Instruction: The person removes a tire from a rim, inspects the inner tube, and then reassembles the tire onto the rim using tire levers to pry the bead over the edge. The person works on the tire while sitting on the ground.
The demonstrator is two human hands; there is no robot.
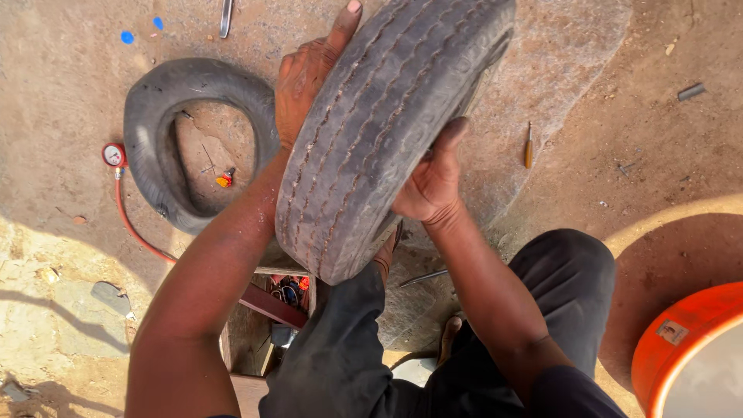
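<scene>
A worn grey tyre (379, 131) stands upright on its tread in front of me, tilted towards the upper right. My left hand (306, 73) lies flat against its left sidewall, fingers stretched upward. My right hand (429, 182) grips the tyre's right edge, thumb up along the tread. My knees in dark trousers are below the tyre.
A black inner tube (159, 147) lies on the dirt at the left, with a small pressure gauge (114, 155) on a red hose (131, 224) beside it. A wooden toolbox (271, 317) sits under my left arm. A screwdriver (529, 145) lies at the right, an orange bucket (681, 340) at the lower right.
</scene>
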